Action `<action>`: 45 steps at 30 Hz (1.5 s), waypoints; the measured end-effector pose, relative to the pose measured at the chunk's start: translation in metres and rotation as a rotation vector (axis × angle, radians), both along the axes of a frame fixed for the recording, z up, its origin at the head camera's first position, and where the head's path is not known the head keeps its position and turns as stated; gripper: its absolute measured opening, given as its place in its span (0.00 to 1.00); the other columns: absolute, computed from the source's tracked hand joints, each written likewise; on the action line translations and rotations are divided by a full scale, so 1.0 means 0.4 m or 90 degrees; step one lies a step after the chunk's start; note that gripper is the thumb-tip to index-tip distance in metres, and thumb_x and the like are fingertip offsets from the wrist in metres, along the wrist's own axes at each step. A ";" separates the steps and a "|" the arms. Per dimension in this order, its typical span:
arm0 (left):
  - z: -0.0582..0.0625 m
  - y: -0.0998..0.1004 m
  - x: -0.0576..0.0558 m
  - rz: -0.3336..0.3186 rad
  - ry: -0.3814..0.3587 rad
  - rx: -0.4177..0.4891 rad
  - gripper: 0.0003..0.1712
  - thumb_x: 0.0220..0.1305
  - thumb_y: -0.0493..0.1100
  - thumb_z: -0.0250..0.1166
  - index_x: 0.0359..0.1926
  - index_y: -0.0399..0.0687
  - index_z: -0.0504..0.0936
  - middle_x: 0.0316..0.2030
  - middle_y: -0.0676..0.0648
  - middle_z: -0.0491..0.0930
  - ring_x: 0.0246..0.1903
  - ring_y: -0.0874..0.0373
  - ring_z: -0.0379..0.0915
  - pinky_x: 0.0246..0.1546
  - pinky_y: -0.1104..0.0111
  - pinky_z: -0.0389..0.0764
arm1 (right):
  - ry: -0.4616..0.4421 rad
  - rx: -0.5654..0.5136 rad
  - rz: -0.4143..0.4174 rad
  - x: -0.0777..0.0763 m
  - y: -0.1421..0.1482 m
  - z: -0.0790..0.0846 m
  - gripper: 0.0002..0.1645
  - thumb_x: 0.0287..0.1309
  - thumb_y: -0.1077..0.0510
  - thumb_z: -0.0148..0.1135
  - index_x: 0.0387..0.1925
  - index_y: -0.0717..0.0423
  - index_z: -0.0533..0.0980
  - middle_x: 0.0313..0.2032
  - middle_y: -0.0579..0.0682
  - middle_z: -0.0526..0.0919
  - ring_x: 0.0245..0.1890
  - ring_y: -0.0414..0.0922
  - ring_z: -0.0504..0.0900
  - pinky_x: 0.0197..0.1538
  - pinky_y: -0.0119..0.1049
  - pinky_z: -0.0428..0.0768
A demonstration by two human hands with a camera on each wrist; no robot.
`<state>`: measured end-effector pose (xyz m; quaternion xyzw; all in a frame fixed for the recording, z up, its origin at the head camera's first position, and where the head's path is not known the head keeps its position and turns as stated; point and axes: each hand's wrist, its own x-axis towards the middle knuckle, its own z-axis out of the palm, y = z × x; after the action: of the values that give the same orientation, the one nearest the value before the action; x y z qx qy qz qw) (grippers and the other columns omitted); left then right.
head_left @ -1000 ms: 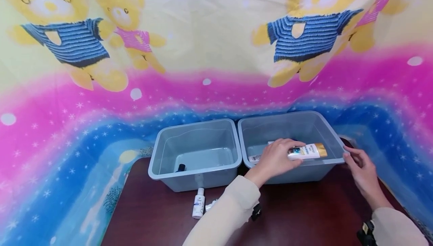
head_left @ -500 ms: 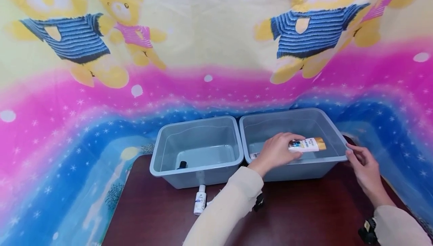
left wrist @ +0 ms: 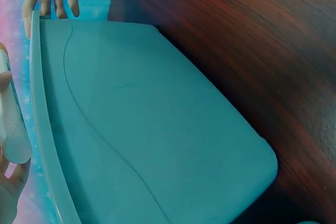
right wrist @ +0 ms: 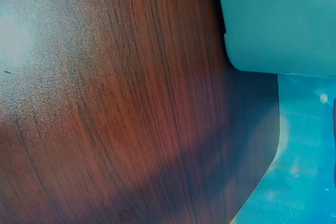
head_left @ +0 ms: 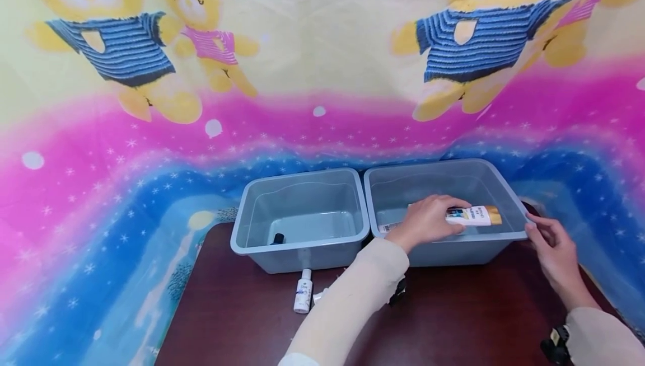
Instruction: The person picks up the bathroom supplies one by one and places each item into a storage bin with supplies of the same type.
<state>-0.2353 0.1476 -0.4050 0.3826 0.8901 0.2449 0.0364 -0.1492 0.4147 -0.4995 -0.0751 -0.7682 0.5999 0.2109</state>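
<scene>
My left hand [head_left: 428,217] grips a white bottle with a gold cap [head_left: 476,216], held lying sideways over the front part of the right grey bin [head_left: 453,253]. Blue and gold print shows on its label. In the left wrist view the same bottle [left wrist: 14,129] is at the left edge, beyond the bin's rim. My right hand [head_left: 556,248] holds that bin's rim at its front right corner, fingers on both sides of the rim. A pale labelled item [head_left: 388,227] lies in the right bin, mostly hidden by my left hand. The right wrist view does not show the right hand's grip.
A left grey bin [head_left: 309,255] stands beside the right one, with a black-capped item [head_left: 278,239] inside. In front of it a small white bottle [head_left: 303,294] is on the dark wooden table [head_left: 453,315]. Next to that, a white item [head_left: 318,296] is partly behind my left sleeve.
The head view has shifted, so the bins and hands appear a little further right. My left hand keeps the bottle over the right bin, and my right hand stays at the rim.
</scene>
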 end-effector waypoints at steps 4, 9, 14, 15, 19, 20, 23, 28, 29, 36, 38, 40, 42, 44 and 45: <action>-0.005 0.018 -0.006 0.005 -0.008 0.007 0.30 0.61 0.56 0.71 0.64 0.73 0.76 0.57 0.66 0.75 0.46 0.75 0.67 0.43 0.78 0.70 | 0.019 -0.036 0.009 0.000 0.002 0.003 0.19 0.71 0.61 0.55 0.60 0.47 0.76 0.45 0.25 0.77 0.38 0.22 0.79 0.36 0.17 0.76; -0.012 0.031 -0.015 0.015 -0.031 0.033 0.28 0.61 0.55 0.71 0.63 0.71 0.77 0.55 0.66 0.76 0.44 0.75 0.68 0.42 0.79 0.70 | 0.040 -0.050 0.014 -0.005 -0.001 0.009 0.19 0.70 0.60 0.56 0.60 0.49 0.77 0.45 0.27 0.79 0.39 0.23 0.79 0.37 0.16 0.76; -0.020 0.028 -0.027 0.028 -0.050 0.045 0.27 0.61 0.53 0.71 0.62 0.69 0.79 0.54 0.65 0.77 0.43 0.74 0.69 0.42 0.79 0.70 | 0.049 -0.042 0.024 -0.008 -0.005 0.015 0.19 0.70 0.58 0.57 0.61 0.50 0.76 0.47 0.28 0.79 0.40 0.24 0.78 0.38 0.17 0.76; -0.023 0.027 -0.029 0.031 -0.052 0.043 0.27 0.61 0.53 0.71 0.62 0.68 0.79 0.54 0.65 0.77 0.43 0.74 0.69 0.42 0.79 0.70 | 0.053 -0.047 0.032 -0.008 -0.006 0.015 0.19 0.71 0.58 0.57 0.61 0.51 0.76 0.47 0.28 0.79 0.41 0.24 0.79 0.38 0.17 0.76; -0.034 0.021 -0.029 0.040 -0.070 0.037 0.27 0.61 0.52 0.72 0.61 0.68 0.79 0.54 0.64 0.78 0.43 0.73 0.69 0.42 0.78 0.71 | 0.059 -0.038 0.044 -0.007 -0.006 0.013 0.19 0.71 0.60 0.55 0.61 0.51 0.76 0.47 0.29 0.79 0.41 0.24 0.78 0.39 0.17 0.76; -0.036 0.020 -0.028 0.041 -0.073 0.036 0.27 0.61 0.52 0.72 0.61 0.68 0.79 0.54 0.64 0.78 0.42 0.73 0.69 0.42 0.78 0.71 | 0.061 -0.038 0.043 -0.006 -0.006 0.012 0.19 0.71 0.60 0.55 0.60 0.51 0.76 0.47 0.29 0.79 0.41 0.23 0.79 0.39 0.17 0.76; -0.040 0.020 -0.025 0.041 -0.080 0.037 0.27 0.61 0.52 0.72 0.61 0.68 0.79 0.54 0.64 0.78 0.42 0.73 0.69 0.42 0.78 0.71 | 0.061 -0.032 0.033 -0.003 -0.005 0.012 0.18 0.71 0.61 0.55 0.59 0.50 0.77 0.47 0.28 0.79 0.42 0.23 0.78 0.38 0.17 0.76; -0.042 0.023 -0.023 0.042 -0.079 0.030 0.27 0.61 0.51 0.72 0.61 0.68 0.79 0.55 0.64 0.77 0.43 0.72 0.69 0.43 0.77 0.72 | 0.062 -0.029 0.034 0.001 -0.001 0.009 0.18 0.71 0.61 0.56 0.59 0.50 0.77 0.48 0.28 0.79 0.42 0.24 0.79 0.38 0.18 0.77; -0.043 0.024 -0.022 0.043 -0.079 0.028 0.27 0.61 0.51 0.72 0.61 0.68 0.79 0.55 0.64 0.77 0.43 0.72 0.69 0.43 0.77 0.72 | 0.071 -0.051 0.045 0.002 0.000 0.007 0.18 0.70 0.62 0.56 0.59 0.51 0.77 0.48 0.29 0.79 0.41 0.25 0.79 0.38 0.18 0.77; -0.053 0.028 -0.009 0.041 -0.082 0.021 0.27 0.60 0.53 0.72 0.62 0.69 0.79 0.55 0.65 0.77 0.44 0.74 0.69 0.43 0.78 0.72 | 0.068 -0.044 0.035 0.012 0.001 -0.003 0.18 0.71 0.61 0.56 0.60 0.51 0.76 0.48 0.29 0.79 0.41 0.24 0.79 0.38 0.18 0.77; -0.058 0.024 -0.008 0.047 -0.086 0.027 0.27 0.60 0.53 0.72 0.61 0.68 0.80 0.55 0.65 0.77 0.44 0.73 0.70 0.44 0.78 0.73 | 0.057 -0.036 0.032 0.011 -0.003 -0.005 0.19 0.71 0.61 0.55 0.61 0.52 0.75 0.48 0.29 0.78 0.41 0.24 0.78 0.38 0.18 0.77; -0.062 0.019 -0.008 0.049 -0.087 0.032 0.27 0.60 0.53 0.72 0.61 0.68 0.80 0.56 0.65 0.77 0.45 0.73 0.70 0.44 0.78 0.73 | 0.047 -0.031 0.028 0.010 -0.007 -0.006 0.19 0.71 0.60 0.55 0.61 0.51 0.75 0.48 0.28 0.78 0.41 0.24 0.78 0.38 0.18 0.77; -0.064 0.017 -0.009 0.050 -0.086 0.037 0.26 0.61 0.53 0.72 0.61 0.68 0.80 0.56 0.65 0.77 0.45 0.73 0.70 0.45 0.78 0.73 | 0.044 -0.032 0.023 0.009 -0.010 -0.005 0.19 0.71 0.60 0.55 0.61 0.50 0.75 0.49 0.28 0.77 0.42 0.24 0.78 0.39 0.17 0.76; -0.066 0.018 -0.010 0.044 -0.080 0.040 0.26 0.61 0.52 0.72 0.61 0.66 0.80 0.56 0.64 0.77 0.45 0.73 0.71 0.45 0.78 0.73 | 0.044 -0.028 0.016 0.010 -0.010 -0.003 0.19 0.71 0.59 0.55 0.61 0.48 0.76 0.49 0.27 0.77 0.43 0.23 0.77 0.39 0.17 0.76; -0.066 0.019 -0.011 0.042 -0.080 0.040 0.26 0.61 0.53 0.71 0.61 0.66 0.80 0.56 0.64 0.77 0.45 0.73 0.71 0.45 0.78 0.73 | 0.046 -0.027 0.013 0.011 -0.009 -0.002 0.19 0.71 0.60 0.55 0.60 0.48 0.76 0.49 0.27 0.77 0.43 0.23 0.77 0.39 0.17 0.76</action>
<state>-0.2397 0.1552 -0.4313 0.3379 0.8900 0.2976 0.0720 -0.1448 0.4112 -0.5002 -0.0499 -0.7479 0.6206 0.2305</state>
